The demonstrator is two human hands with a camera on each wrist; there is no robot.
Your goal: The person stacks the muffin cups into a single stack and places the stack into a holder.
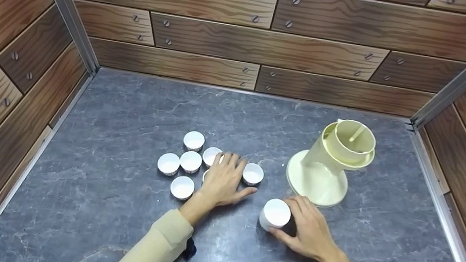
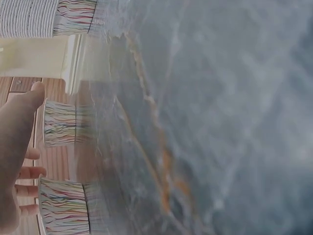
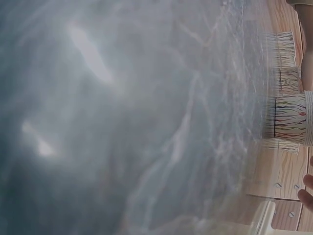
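My right hand [image 1: 308, 228] holds a nested stack of small white paper baking cups [image 1: 275, 213] upright near the table's middle, thumb at its near side and fingers at its far side. In the left wrist view the stack [image 2: 27, 18] shows many layered rims above a cup wall with coloured wavy lines. My left hand [image 1: 223, 180] reaches over a group of single cups, fingers extended and thumb out to the side. It partly covers a cup [image 1: 212, 156] at its fingertips and hides most of another beneath it. One cup [image 1: 253, 174] stands just right of the fingers.
Several more single cups stand left of my left hand, among them a near one [image 1: 182, 187] and a far one [image 1: 194, 141]. A pale yellow stand [image 1: 317, 185] with a round base and tilted cylinder is at the right. Wood-patterned walls [image 1: 210, 37] enclose the grey marbled table [image 1: 79, 200].
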